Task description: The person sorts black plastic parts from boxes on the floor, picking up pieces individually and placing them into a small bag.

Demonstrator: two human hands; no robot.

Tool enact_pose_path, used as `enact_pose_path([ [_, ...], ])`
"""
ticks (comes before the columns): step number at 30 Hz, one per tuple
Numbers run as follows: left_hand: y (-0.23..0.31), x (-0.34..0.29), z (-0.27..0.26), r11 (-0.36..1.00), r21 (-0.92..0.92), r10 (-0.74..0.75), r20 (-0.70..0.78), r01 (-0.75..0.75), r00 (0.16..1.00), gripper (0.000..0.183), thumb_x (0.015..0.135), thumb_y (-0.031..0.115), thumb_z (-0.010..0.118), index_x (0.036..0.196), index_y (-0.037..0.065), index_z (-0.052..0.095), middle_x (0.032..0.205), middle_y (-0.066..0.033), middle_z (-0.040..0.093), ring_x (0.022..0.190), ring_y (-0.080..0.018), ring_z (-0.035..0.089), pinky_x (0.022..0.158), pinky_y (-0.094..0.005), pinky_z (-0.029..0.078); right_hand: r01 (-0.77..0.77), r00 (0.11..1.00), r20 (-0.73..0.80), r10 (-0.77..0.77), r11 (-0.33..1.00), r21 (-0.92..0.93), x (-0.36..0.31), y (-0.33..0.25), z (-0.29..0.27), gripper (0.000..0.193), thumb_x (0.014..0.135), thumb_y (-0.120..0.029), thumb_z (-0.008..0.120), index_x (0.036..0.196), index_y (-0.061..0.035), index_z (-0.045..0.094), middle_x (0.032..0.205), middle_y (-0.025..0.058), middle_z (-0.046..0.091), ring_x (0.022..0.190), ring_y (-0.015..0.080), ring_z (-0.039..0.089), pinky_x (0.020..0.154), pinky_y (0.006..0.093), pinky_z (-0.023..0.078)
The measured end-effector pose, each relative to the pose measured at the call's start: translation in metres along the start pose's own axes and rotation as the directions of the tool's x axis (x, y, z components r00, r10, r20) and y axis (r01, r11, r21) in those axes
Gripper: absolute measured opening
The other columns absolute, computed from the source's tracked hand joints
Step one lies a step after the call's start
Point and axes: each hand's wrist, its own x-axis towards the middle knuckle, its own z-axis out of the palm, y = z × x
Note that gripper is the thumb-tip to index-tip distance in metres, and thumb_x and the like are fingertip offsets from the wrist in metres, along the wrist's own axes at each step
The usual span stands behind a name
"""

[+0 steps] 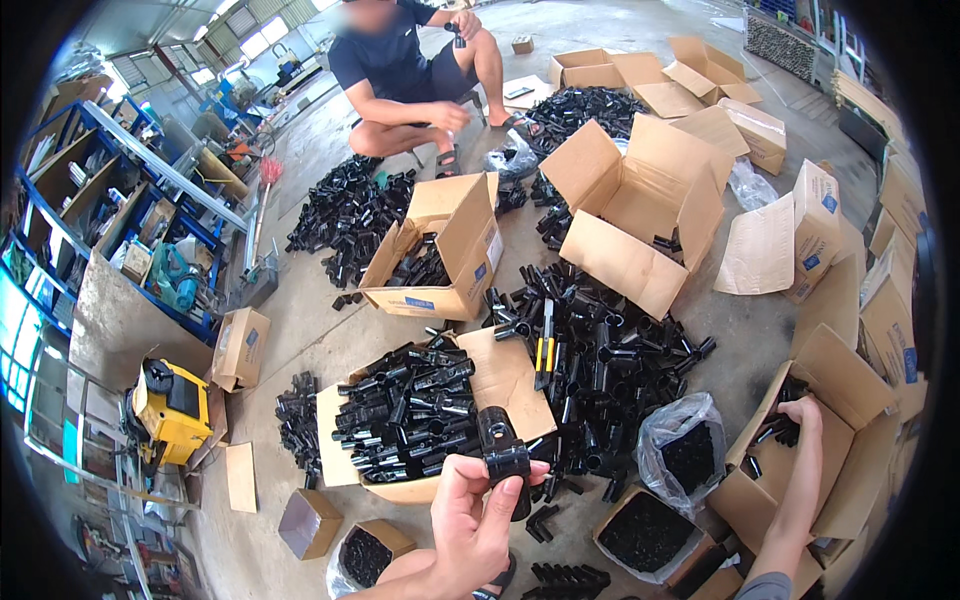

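My left hand point(478, 520) pinches a black pipe fitting point(503, 455) upright between thumb and fingers; a round hole shows in its upper part. Just behind it, an open carton is heaped with black pipe fittings point(405, 410). At the right, my right hand point(800, 412) reaches into a tall open cardboard box point(822, 470). Its fingers curl down over a few small black fittings point(774, 430), partly hidden by the hand. A yellow-and-black cutter knife point(545, 350) lies on the big loose pile of black fittings point(620, 370) between my hands.
Across from me a person point(400, 80) sits low, holding a black fitting. Half-filled cartons point(430, 295) and an open box point(640, 210) stand ahead. Close by are a plastic bag point(680, 450) and a lined box point(650, 535) of small black pieces. A yellow machine point(170, 410) stands left.
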Motion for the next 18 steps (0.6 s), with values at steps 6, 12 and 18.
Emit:
enact_pose_path([
  [6, 0.011, -0.014, -0.001, 1.000, 0.008, 0.028, -0.029, -0.028, 0.999, 0.013, 0.103, -0.001, 0.053, 0.109, 0.001, 0.042, 0.109, -0.0216, 0.070, 0.100, -0.0222, 0.070, 0.093, -0.0360, 0.056, -0.254, 0.953, -0.151, 0.261, 0.965, 0.066, -0.064, -0.059, 0.002, 0.131, 0.054, -0.049, 0.094, 0.160, -0.0124, 0.026, 0.155, 0.0250, 0.042, 0.142, 0.0435, 0.043, 0.109, 0.0686, 0.039],
  [12, 0.013, -0.019, 0.000, 0.998, 0.052, 0.037, 0.012, -0.037, 0.999, 0.011, 0.103, 0.000, 0.052, 0.108, 0.002, 0.042, 0.105, -0.0207, 0.071, 0.098, -0.0219, 0.070, 0.090, -0.0351, 0.057, -0.269, 0.958, -0.093, 0.270, 0.963, 0.019, -0.074, -0.051, -0.001, 0.099, 0.063, -0.043, 0.091, 0.146, -0.0058, 0.051, 0.145, 0.0220, 0.055, 0.131, 0.0386, 0.056, 0.108, 0.0597, 0.046],
  [18, 0.020, -0.022, 0.000, 0.998, 0.047, 0.038, 0.006, -0.038, 0.999, 0.009, 0.104, -0.001, 0.052, 0.107, 0.000, 0.044, 0.110, -0.0196, 0.071, 0.100, -0.0193, 0.069, 0.095, -0.0339, 0.054, -0.098, 0.993, -0.078, 0.091, 0.990, -0.098, -0.003, 0.003, 0.018, 0.057, 0.068, -0.039, 0.081, 0.116, -0.0090, 0.074, 0.117, 0.0177, 0.073, 0.111, 0.0275, 0.070, 0.097, 0.0396, 0.055],
])
